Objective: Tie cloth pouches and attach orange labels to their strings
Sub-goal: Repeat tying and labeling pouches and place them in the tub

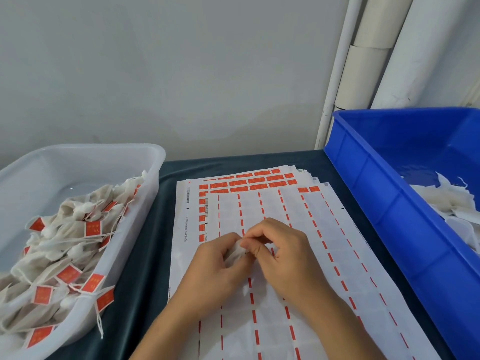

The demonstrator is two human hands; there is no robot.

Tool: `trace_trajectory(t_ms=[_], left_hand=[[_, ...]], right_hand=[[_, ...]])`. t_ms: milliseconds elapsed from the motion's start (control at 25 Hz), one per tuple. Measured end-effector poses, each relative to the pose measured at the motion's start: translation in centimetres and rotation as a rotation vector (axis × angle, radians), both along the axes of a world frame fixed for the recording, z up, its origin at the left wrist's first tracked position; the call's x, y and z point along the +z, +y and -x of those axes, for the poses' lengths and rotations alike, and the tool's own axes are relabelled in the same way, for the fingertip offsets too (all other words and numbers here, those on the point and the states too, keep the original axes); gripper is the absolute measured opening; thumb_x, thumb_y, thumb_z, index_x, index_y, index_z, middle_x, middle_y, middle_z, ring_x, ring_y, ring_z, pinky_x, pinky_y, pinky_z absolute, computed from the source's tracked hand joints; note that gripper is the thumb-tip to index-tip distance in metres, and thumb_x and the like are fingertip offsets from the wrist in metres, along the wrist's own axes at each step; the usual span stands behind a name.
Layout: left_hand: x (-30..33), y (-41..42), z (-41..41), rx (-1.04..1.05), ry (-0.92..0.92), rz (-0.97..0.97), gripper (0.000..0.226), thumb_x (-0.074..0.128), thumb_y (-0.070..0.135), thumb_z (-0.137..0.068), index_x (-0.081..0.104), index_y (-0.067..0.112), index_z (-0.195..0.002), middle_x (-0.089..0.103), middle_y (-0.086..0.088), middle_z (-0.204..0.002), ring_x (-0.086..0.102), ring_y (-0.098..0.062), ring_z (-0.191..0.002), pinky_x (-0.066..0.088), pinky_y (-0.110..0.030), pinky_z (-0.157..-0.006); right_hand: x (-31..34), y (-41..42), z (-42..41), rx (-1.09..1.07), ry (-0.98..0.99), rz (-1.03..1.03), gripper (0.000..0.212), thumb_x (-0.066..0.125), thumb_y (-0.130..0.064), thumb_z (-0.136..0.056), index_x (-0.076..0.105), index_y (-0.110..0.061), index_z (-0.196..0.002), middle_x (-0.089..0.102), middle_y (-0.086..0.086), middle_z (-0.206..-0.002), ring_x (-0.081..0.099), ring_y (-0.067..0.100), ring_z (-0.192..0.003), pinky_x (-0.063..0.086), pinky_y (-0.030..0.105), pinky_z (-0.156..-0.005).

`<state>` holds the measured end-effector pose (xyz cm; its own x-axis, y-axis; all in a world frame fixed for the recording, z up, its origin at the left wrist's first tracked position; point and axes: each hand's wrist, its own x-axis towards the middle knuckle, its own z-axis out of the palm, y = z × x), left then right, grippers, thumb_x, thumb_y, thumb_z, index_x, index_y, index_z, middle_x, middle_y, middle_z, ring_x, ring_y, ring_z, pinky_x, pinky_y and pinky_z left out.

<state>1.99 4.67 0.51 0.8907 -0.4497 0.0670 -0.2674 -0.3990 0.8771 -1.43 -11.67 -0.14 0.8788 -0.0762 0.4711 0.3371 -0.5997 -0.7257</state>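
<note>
Both the left hand [215, 266] and right hand [280, 255] pinch a mostly hidden white pouch [237, 252] over label sheets [298, 255] on a dark tablecloth [153, 245].

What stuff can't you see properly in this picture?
- Head view: the white pouch is mostly covered by the left hand and right hand, so its string is hidden.
- The writing on the orange labels is too small to read.
- The blue bin and clear tub are cut off by the picture's edges.
</note>
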Motion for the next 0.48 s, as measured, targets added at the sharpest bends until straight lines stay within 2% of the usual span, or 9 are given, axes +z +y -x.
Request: trace_trajectory(t_ms=[120, 480], left_hand=[[-0.09, -0.21, 0.13, 0.082, -0.034, -0.013, 0.018, 0.061, 0.027, -0.102, 0.068, 0.029, -0.086, 0.070, 0.007, -0.078, 0.063, -0.009, -0.069, 0.050, -0.016, -0.061], [-0.23, -0.43, 0.36, 0.078, -0.066, -0.106, 0.012, 0.058, 0.034, -0.104, 0.063, 0.038, -0.095, 0.066, 0.028, -0.086, 0.063, 0.004, -0.082, 0.046, -0.008, -0.065]], right_hand=[[0.19, -0.08, 0.10, -0.025, 0.012, -0.024, 0.010, 0.066, -0.038, -0.094, 0.070, -0.028, -0.096, 0.069, -0.020, -0.093, 0.065, 0.001, -0.093, 0.053, 0.010, -0.080], [0.14, -0.34, -0.01, -0.052, 0.127, -0.131, 0.004, 0.069, -0.032, -0.095, 0.070, -0.035, -0.093, 0.069, -0.025, -0.087, 0.066, -0.001, -0.091, 0.054, 0.010, -0.076]])
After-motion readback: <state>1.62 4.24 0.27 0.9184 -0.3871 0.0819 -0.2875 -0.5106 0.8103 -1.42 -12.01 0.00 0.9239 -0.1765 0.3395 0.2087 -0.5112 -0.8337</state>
